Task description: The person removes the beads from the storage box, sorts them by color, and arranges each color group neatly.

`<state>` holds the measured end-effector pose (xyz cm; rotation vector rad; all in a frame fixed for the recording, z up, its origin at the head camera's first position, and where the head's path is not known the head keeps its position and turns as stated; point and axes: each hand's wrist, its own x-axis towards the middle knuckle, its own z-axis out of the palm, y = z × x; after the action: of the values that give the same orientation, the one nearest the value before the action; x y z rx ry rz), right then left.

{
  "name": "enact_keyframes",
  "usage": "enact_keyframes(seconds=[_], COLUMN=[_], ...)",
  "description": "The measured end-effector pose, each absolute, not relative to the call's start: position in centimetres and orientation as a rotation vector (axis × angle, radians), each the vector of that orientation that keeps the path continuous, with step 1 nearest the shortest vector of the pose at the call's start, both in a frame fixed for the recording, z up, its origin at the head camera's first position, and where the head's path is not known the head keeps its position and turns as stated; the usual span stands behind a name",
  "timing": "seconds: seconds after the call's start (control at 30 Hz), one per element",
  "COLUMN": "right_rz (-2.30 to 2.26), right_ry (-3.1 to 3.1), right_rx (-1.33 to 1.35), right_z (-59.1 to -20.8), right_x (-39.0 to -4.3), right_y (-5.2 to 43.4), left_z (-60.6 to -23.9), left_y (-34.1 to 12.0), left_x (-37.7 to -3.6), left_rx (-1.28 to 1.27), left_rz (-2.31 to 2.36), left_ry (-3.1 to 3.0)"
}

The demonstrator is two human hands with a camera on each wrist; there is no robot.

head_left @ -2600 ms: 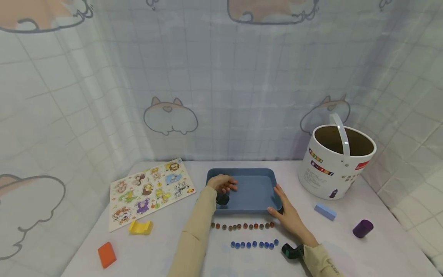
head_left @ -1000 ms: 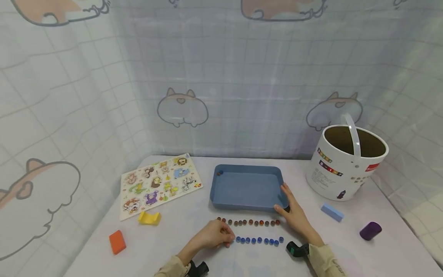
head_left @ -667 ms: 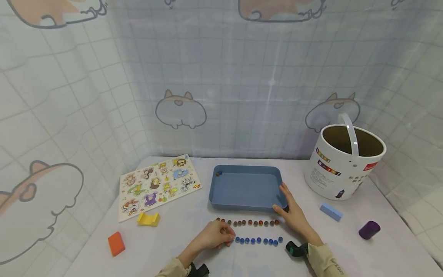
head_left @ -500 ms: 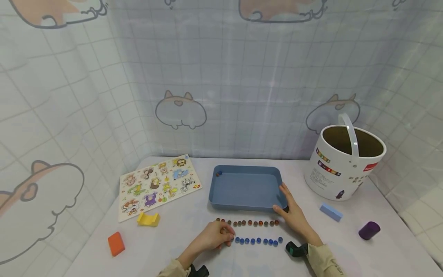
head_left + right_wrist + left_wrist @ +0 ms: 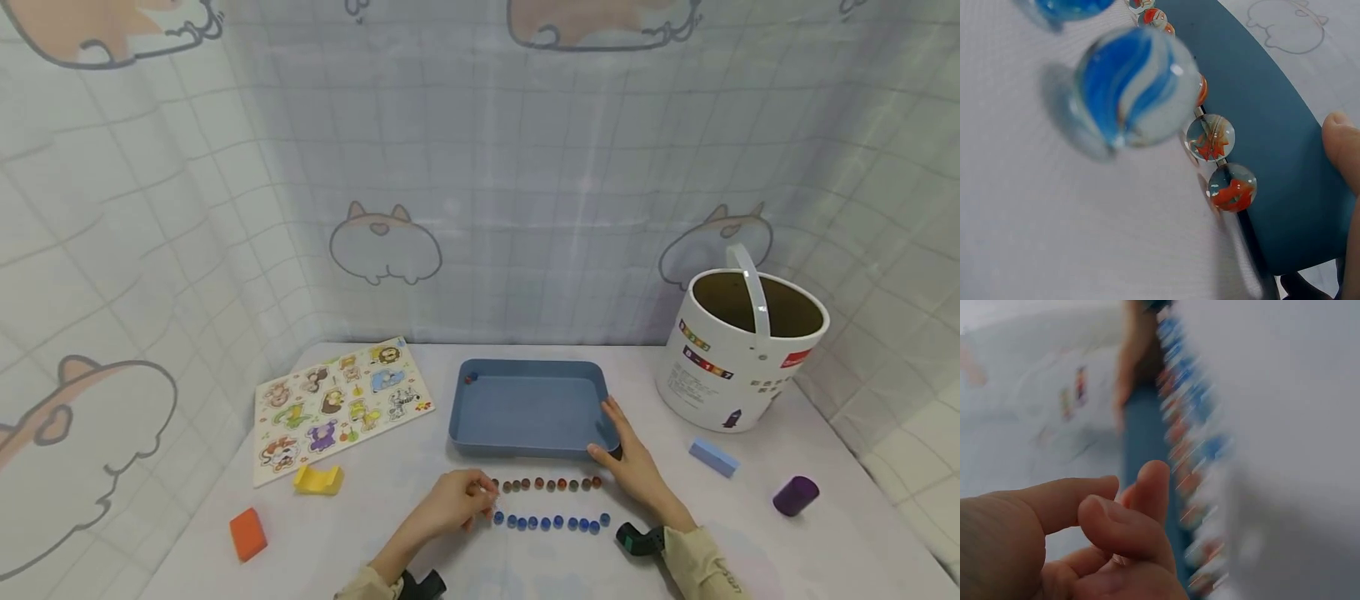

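Observation:
My left hand [image 5: 456,502] hovers at the left ends of two marble rows, thumb and fingertips loosely bent. In the left wrist view I see nothing clearly held between its fingers [image 5: 1125,528]. Beside the fingertips lies the leftmost blue marble [image 5: 498,518] of the nearer row. The farther row has orange-red marbles [image 5: 1233,187]; its left end is hidden behind the hand. My right hand [image 5: 637,471] rests on the right front corner of a blue tray [image 5: 525,451], fingers extended along its side. A few small marbles [image 5: 471,377] sit in the tray's far left corner.
An animal puzzle board [image 5: 341,408], a yellow block [image 5: 318,480] and an orange block [image 5: 247,534] lie left. To the right stand a white bucket [image 5: 735,358], a light blue block [image 5: 713,457] and a purple cylinder [image 5: 796,496]. Patterned curtains [image 5: 480,208] surround the table.
My left hand came from inside the tray to the blue row's left end, where one more blue marble now shows, then drew slightly away. The right hand stays on the tray.

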<state>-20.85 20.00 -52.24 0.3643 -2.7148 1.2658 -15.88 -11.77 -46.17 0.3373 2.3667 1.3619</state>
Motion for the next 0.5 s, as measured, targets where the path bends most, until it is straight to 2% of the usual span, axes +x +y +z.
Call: enact_keyframes(seconds=[0.3, 0.5], right_rz=[1.283, 1.302], right_ry=[-2.703, -2.701], right_rx=[0.36, 0.351], right_z=[-52.0, -52.4], right_x=[-21.0, -20.8], right_y=[20.4, 19.8], left_z=[-42.5, -43.1], left_y=[-11.3, -8.4], left_x=[-23.5, -28.6], left_rx=[0.181, -0.072], left_rz=[1.547, 1.717], left_ry=[2.526, 2.559])
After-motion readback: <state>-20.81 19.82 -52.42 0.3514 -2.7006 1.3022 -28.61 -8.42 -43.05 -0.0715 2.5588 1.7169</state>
